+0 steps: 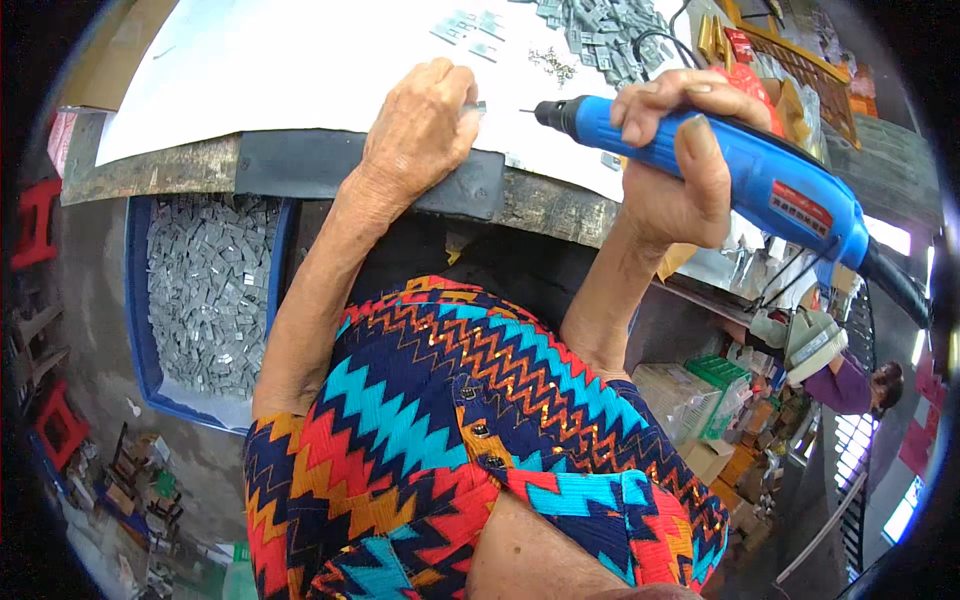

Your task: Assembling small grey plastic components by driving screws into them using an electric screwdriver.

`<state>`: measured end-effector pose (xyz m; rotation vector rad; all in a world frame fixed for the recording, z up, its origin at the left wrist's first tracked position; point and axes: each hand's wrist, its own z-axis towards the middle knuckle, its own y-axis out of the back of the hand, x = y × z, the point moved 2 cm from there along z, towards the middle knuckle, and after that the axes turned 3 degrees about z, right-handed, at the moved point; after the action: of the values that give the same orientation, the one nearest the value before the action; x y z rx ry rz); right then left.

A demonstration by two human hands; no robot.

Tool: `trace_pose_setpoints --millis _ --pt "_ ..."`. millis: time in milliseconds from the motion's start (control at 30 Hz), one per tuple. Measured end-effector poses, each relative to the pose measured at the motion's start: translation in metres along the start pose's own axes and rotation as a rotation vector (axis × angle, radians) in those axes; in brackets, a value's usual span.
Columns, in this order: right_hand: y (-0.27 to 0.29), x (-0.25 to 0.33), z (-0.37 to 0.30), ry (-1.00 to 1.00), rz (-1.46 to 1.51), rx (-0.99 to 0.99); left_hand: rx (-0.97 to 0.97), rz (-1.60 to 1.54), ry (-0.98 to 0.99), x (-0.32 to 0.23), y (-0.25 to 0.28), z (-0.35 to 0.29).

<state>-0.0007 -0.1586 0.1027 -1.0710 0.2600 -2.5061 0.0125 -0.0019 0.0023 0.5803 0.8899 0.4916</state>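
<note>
My left hand (420,120) is closed over the white work surface, pinching a small grey part (481,107) whose end peeks out by the thumb. In my right hand (685,150) is a blue electric screwdriver (770,190), fingers wrapped round its body. Its thin bit points left toward the grey part, with a gap between them. Beyond the hands lie a few laid-out grey parts (470,28), a scatter of tiny screws (552,65) and a heap of grey parts (610,40). Most of the held part is hidden by my fingers.
A dark strip (300,165) covers part of the table's near edge. Below it at left stands a blue tray (140,320) full of grey parts. The tool's cord (895,285) trails right. Crates and boxes (690,400) crowd the right, where another person (850,385) is.
</note>
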Motion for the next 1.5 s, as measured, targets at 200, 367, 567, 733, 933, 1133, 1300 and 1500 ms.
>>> trace_pose_setpoints --millis 200,367,567,733,933,1133,1300,1500 --pt "0.010 -0.010 -0.009 -0.033 -0.053 -0.125 0.025 -0.103 0.031 -0.001 0.004 0.002" --pt "0.012 -0.019 -0.010 -0.029 -0.115 -0.083 0.046 -0.363 0.271 -0.007 0.022 -0.003" --pt "0.014 -0.033 -0.011 0.004 -0.090 -0.069 -0.040 -0.315 0.527 -0.010 0.079 -0.038" --pt "0.016 -0.029 -0.013 -0.001 -0.104 -0.128 -0.051 -0.167 0.594 0.006 0.130 -0.089" --pt "0.016 -0.025 -0.012 0.029 -0.094 -0.145 -0.023 0.150 0.791 0.046 0.165 -0.167" --pt "0.013 -0.018 -0.015 -0.041 0.036 -0.237 -0.161 0.265 0.538 0.028 0.148 -0.137" --pt "0.012 -0.004 -0.016 -0.067 0.121 -0.293 -0.060 -0.134 0.315 -0.023 0.085 -0.052" --pt "0.009 0.011 -0.015 -0.069 0.180 -0.291 -0.056 -0.375 0.184 -0.035 0.023 -0.010"
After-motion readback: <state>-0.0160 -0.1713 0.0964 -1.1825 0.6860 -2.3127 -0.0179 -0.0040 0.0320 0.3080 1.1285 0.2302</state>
